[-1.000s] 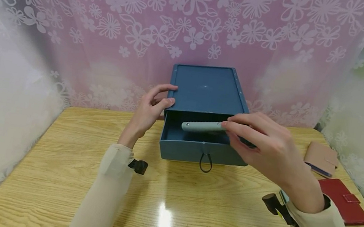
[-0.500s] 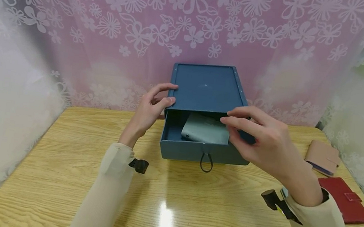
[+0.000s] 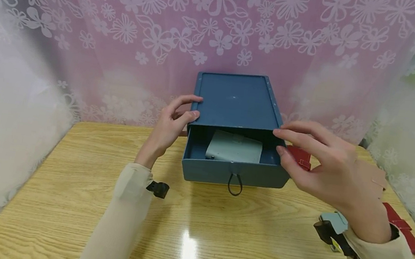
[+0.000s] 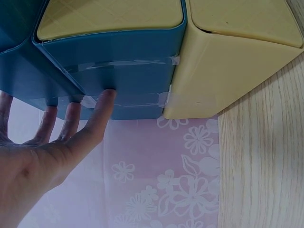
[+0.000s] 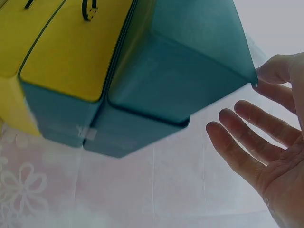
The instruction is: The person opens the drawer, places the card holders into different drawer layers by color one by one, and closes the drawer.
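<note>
A blue drawer unit (image 3: 236, 100) stands at the back of the table with its top drawer (image 3: 206, 172) pulled out. In that drawer lies a pale green notebook (image 3: 234, 147). My left hand (image 3: 164, 128) rests on the unit's left side, its fingers (image 4: 103, 111) fairly straight against the blue wall. At the right front corner of the drawer is my right hand (image 3: 319, 164), with nothing held. In the right wrist view its thumb and forefinger are close to the drawer's corner; whether they touch it is unclear. The other fingers (image 5: 244, 135) are spread and relaxed.
Tan (image 3: 373, 175) and red (image 3: 403, 229) notebooks lie at the table's right, partly behind my right arm. Another red piece (image 3: 300, 157) shows beyond the hand. A pale green item (image 3: 337, 221) sits below the right wrist. Yellow drawers (image 4: 242, 61) adjoin the blue ones.
The pale green notebook was lowered into the drawer and let go; it now lies flat. My right hand has moved right to the drawer's corner. The left hand stays put.
</note>
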Motion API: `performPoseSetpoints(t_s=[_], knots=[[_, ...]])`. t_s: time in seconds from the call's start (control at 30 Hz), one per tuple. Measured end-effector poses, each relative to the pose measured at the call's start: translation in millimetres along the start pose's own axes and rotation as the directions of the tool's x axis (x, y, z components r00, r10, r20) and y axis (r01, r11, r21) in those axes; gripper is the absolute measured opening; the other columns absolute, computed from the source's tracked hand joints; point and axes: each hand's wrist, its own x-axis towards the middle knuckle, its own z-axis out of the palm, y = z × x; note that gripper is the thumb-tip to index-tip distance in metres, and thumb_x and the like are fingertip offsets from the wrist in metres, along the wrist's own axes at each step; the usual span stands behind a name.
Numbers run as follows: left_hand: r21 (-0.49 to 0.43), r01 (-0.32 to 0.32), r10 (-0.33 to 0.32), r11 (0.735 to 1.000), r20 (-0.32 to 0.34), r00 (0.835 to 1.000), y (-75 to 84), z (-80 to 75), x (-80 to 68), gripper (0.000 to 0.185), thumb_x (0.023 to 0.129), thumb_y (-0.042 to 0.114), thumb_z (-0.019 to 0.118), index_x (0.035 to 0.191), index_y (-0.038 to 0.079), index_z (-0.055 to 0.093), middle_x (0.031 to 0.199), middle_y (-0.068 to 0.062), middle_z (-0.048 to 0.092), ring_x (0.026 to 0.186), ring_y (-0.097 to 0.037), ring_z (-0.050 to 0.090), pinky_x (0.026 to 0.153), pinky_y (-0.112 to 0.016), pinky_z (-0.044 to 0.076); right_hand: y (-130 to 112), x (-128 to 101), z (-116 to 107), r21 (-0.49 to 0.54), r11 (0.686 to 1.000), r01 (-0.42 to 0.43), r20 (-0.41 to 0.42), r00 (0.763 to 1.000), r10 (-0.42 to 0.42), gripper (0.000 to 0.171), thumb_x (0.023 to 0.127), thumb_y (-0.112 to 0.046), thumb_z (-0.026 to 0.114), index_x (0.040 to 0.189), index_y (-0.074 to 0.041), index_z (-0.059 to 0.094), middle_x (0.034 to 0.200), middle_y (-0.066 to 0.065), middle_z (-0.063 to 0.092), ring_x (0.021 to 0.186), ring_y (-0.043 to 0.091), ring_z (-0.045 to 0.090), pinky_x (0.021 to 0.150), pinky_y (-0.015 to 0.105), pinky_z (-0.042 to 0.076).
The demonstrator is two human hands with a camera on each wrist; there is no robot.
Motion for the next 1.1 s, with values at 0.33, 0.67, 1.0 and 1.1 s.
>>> performPoseSetpoints(t_s=[0.33,0.67,1.0,1.1], knots=[[-0.009,-0.004,0.004,1.000,-0.004,1.000,-1.9,-0.4,-0.4,0.040,0.101,0.035,0.058,0.141,0.028,0.059,0.161,0.007,0.040,0.130,-0.025,0.059,0.093,-0.059,0.057,4,-8,-15,-0.033,0.999,-0.018,-0.007,1.000,0.018,0.048,0.102,-0.048,0.055,0.116,-0.009,0.079,0.112,0.011,0.075,0.081,0.004,0.062,0.074,0.008,0.045],[-0.016,-0.005,0.004,1.000,-0.004,1.000,-1.7,-0.5,0.0,0.041,0.101,0.034,0.058,0.142,0.027,0.059,0.160,0.005,0.041,0.131,-0.027,0.058,0.094,-0.063,0.055,9,-19,-19,-0.036,0.999,-0.022,-0.021,1.000,0.021,0.053,0.100,-0.052,0.055,0.114,-0.006,0.079,0.105,0.014,0.074,0.083,0.009,0.062,0.085,0.002,0.040],[-0.013,-0.002,0.002,1.000,-0.004,1.000,-1.8,-0.2,0.4,0.041,0.101,0.035,0.058,0.141,0.027,0.059,0.161,0.007,0.040,0.131,-0.026,0.058,0.094,-0.062,0.056,15,-35,-25,-0.070,0.996,-0.051,-0.006,0.999,0.051,0.057,0.099,-0.055,0.055,0.112,-0.006,0.079,0.104,0.013,0.075,0.080,0.000,0.059,0.085,0.000,0.040],[-0.012,0.000,0.000,1.000,-0.002,1.000,-1.8,0.0,0.4,0.041,0.102,0.035,0.058,0.141,0.027,0.059,0.161,0.007,0.039,0.130,-0.025,0.058,0.093,-0.061,0.056,17,-40,-28,-0.095,0.994,-0.051,0.009,0.999,0.052,0.058,0.099,-0.056,0.055,0.112,-0.005,0.079,0.104,0.012,0.074,0.081,-0.002,0.058,0.080,0.003,0.043]])
